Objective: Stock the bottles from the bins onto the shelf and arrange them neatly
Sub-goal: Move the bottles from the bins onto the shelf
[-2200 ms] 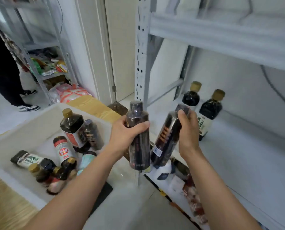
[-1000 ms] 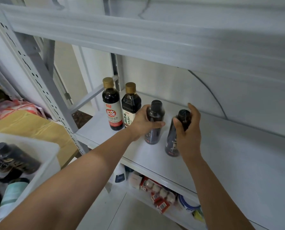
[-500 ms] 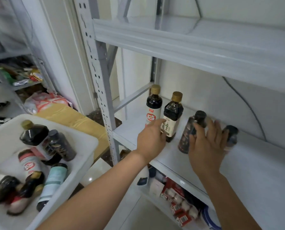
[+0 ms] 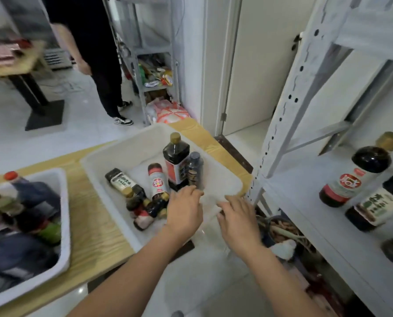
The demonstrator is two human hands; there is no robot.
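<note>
Over the near right corner of the white bin (image 4: 122, 154), left hand (image 4: 185, 213) and right hand (image 4: 237, 220) hovered side by side, empty, fingers loosely spread and gripping nothing. Inside that bin: tall dark bottle (image 4: 176, 162) upright at the far side, slim grey bottle (image 4: 194, 168) touching its right, red-labelled bottle (image 4: 156, 181) and others lying jumbled toward the left. Left, on the wooden table (image 4: 95, 227), second bin (image 4: 63, 225) packed with bottles, blurred. Right, on the shelf (image 4: 300, 197), two dark gold-capped bottles (image 4: 355, 172) upright, touching. Far left, bystander (image 4: 95, 53) in black.
</note>
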